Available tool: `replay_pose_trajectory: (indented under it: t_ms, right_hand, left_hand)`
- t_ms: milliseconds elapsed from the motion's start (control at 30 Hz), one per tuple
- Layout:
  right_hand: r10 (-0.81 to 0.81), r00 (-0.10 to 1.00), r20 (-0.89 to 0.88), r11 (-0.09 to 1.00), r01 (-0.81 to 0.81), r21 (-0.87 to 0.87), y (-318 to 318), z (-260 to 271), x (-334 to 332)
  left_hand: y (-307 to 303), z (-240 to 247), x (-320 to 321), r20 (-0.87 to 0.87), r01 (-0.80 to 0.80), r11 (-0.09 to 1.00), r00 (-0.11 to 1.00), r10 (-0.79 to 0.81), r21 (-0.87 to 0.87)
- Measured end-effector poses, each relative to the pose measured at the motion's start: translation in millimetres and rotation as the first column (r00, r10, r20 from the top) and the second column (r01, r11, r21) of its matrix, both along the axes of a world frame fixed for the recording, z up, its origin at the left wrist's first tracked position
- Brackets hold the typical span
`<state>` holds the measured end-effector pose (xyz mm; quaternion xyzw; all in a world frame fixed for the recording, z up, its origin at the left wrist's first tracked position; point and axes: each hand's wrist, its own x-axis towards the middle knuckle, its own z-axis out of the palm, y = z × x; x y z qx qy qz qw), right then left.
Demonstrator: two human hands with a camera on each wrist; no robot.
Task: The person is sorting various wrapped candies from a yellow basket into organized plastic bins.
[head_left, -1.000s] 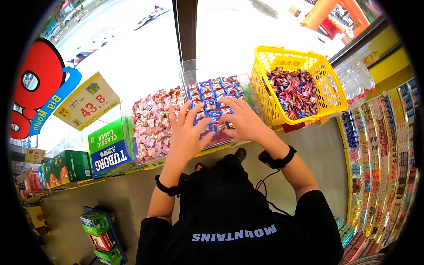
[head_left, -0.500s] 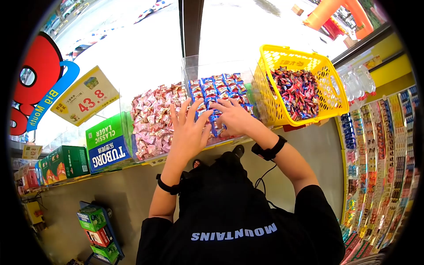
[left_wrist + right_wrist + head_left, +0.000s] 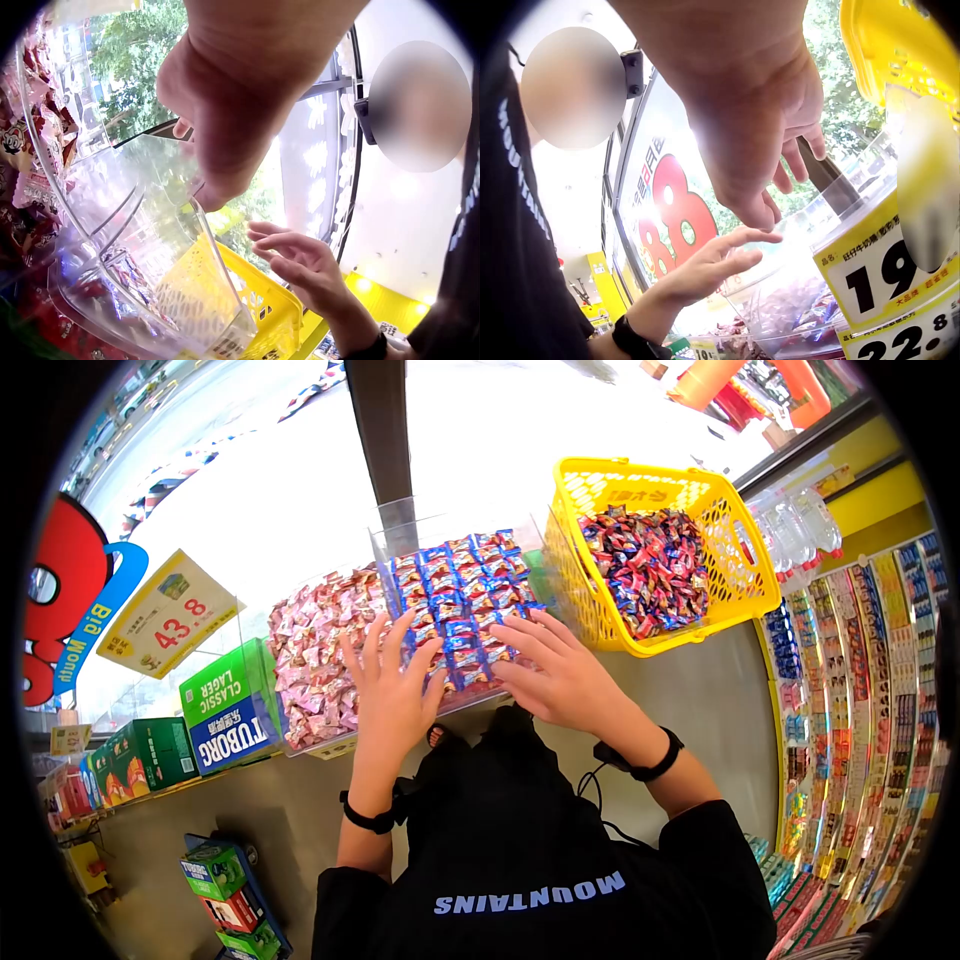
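Observation:
Blue-wrapped candies [image 3: 463, 585] lie in neat rows inside a clear plastic bin [image 3: 400, 525]. My left hand [image 3: 385, 685] is over the near left side of this bin, fingers spread and slightly bent, with nothing in them. At the near right side, my right hand [image 3: 550, 668] has loosely bent fingers reaching over the last candies. It too appears empty, and in the left wrist view the right hand [image 3: 304, 266] shows a relaxed, hollow palm. Pink-wrapped candies [image 3: 325, 650] are heaped in the adjoining section, left of my left hand.
A yellow basket [image 3: 735, 615] of mixed red and dark wrapped candies stands right of the bin. Green and blue beer boxes [image 3: 225, 705] line the left, below a price sign [image 3: 170, 615]. Price labels [image 3: 874, 281] face outward on the bin's front. Stocked shelves [image 3: 860, 710] fill the right side.
Both hands have drawn back toward the body and apart, uncovering more of the blue candy rows. The head view has swung, so the bins sit further left.

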<state>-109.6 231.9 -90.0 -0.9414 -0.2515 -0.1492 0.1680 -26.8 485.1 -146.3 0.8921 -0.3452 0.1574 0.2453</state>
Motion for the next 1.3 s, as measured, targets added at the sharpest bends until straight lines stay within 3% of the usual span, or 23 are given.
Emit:
replay_pose_trajectory:
  t_ms: [133,333,467,733,833,933,1067,1300]
  right_hand:
    - [-0.064,0.997,0.045,0.997,0.062,0.039,-27.8,24.9,-32.3]
    - [-0.092,0.995,0.044,0.966,0.078,0.246,-73.6,34.1,-55.0]
    - [-0.009,0.987,-0.159,0.869,0.086,0.488,-108.7,29.2,-69.0]
    - [0.177,0.963,-0.201,0.820,-0.031,0.572,-195.7,48.2,-88.3]
    - [0.271,0.869,-0.413,0.731,0.094,0.676,-246.3,59.9,-95.3]
    - [0.256,0.899,-0.356,0.819,-0.005,0.574,-281.2,70.8,-87.6]
    - [0.164,0.955,-0.247,0.935,-0.071,0.348,-322.1,78.6,-55.9]
    - [0.172,0.924,-0.342,0.985,-0.167,0.045,-345.6,91.5,10.7]
  left_hand:
    - [-11.5,11.3,-7.1,-0.014,-0.027,0.999,1.000,0.028,0.039]
    - [-55.2,29.3,-17.5,0.001,0.020,1.000,1.000,-0.020,0.006]
    - [-99.0,40.6,-22.9,0.017,0.044,0.999,0.999,-0.043,-0.025]
    - [-199.8,74.9,-29.8,0.061,0.089,0.995,0.994,-0.086,-0.055]
    - [-242.8,83.7,-35.1,0.023,0.104,0.994,0.994,-0.103,-0.033]
    - [-269.3,85.5,-37.7,-0.068,0.140,0.990,0.988,-0.139,0.003]
    - [-282.9,85.1,-37.8,-0.100,0.076,0.997,0.992,-0.072,0.033]
    - [-281.3,83.5,-34.7,-0.119,0.099,0.991,0.989,-0.088,0.090]
